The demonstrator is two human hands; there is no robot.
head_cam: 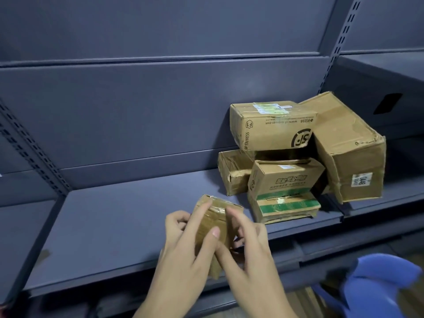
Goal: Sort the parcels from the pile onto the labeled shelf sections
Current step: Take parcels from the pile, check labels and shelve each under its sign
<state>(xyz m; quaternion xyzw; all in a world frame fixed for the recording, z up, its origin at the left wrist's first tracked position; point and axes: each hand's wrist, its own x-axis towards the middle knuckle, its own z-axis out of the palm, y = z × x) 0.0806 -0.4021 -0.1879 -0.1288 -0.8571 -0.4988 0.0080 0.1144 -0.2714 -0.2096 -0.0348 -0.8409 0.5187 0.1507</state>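
A small taped brown parcel (212,222) is held upright between both hands just above the front of the grey shelf (110,226). My left hand (183,246) grips its left side, one finger laid along the front face. My right hand (247,244) grips its right side, fingers curled round the edge. Further right on the same shelf is a pile of cardboard parcels: an SF Express box (273,126) on top, a large dented box (348,152) at the right, a crushed box (234,172) at the left and a green-printed box (284,191) in front.
The shelf's dark back panel (137,99) runs behind. Slotted uprights stand at the left (34,154) and right (339,42). A neighbouring shelf bay (394,193) lies to the right. A blue object (378,285) sits low at the right, below the shelf edge.
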